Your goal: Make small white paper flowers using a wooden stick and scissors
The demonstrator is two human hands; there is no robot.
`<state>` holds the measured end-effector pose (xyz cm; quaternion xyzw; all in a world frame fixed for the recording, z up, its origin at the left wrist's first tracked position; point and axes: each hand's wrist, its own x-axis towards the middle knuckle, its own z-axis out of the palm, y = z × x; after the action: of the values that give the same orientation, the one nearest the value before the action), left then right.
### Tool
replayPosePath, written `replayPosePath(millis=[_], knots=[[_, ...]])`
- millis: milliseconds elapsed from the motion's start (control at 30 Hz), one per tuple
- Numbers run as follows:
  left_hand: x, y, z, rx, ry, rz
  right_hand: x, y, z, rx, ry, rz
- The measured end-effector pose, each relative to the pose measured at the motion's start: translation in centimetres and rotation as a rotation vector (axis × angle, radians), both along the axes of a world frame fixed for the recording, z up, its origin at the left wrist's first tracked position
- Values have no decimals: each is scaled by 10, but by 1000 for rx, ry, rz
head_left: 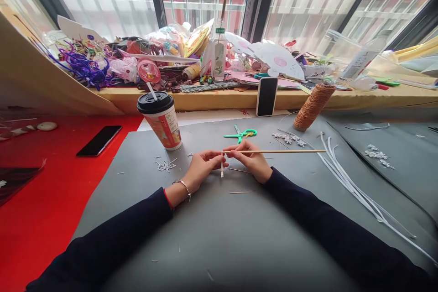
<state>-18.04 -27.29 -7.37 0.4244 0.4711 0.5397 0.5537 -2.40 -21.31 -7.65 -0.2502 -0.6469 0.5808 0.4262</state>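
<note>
My left hand (198, 171) pinches a short white strip (222, 173), its lower end hanging below the fingertips. Between the closed fingers of my right hand (253, 163) is a thin wooden stick (294, 151). It lies level and points right, its left end meeting the white strip where both hands' fingertips come together. The fingers partly hide that meeting point. Just beyond my right hand lie green-handled scissors (241, 134). On the grey mat (205, 232) below the hands rests a small pointed wooden stick (240, 192).
A lidded paper cup (160, 123) with a straw stands left, near white scraps (166, 164). Long white strands (345, 178), small white flower-like pieces (378, 155) and a twine spool (314, 106) are right. One phone (267, 96) leans on the craft-laden ledge; another (98, 141) lies left.
</note>
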Motion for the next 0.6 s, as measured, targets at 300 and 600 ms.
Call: replayPosePath(millis=[300,600], knots=[[-3,1,2,-34,-22,-56,-1,0,1,15,33,33],[-1,-1,1,-66,-106,-96,-3,-1,-1,31,90,21]])
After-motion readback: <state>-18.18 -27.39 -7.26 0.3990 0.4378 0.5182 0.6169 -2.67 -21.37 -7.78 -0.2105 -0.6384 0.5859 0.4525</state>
